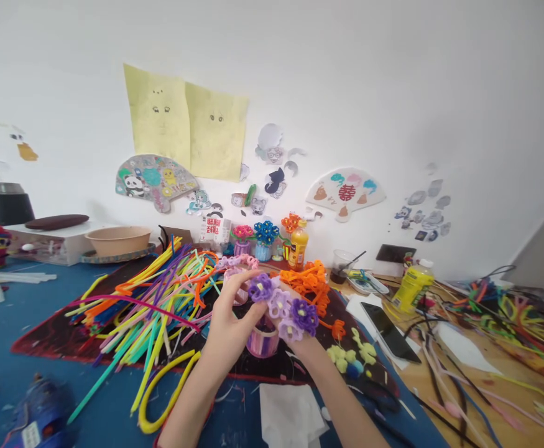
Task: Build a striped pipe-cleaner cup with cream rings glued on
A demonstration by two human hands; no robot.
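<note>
My left hand (229, 323) and my right hand (295, 339) meet over the dark mat, both closed around a cluster of purple and lilac pipe-cleaner flowers (283, 306). The left fingers pinch the darker purple flower at the cluster's left end. The right hand is mostly hidden behind the flowers. Just below them stands a small pink-purple cup (263, 341). A heap of coloured pipe cleaners (155, 298) lies to the left, and orange pipe-cleaner shapes (309, 281) lie just behind the hands.
A black phone (390, 331) and a yellow bottle (411, 285) lie at the right, by tangled wires. An orange juice bottle (298, 246) and small flower pots stand by the wall. A blue glue gun (38, 415) sits front left. White paper (290, 414) lies near me.
</note>
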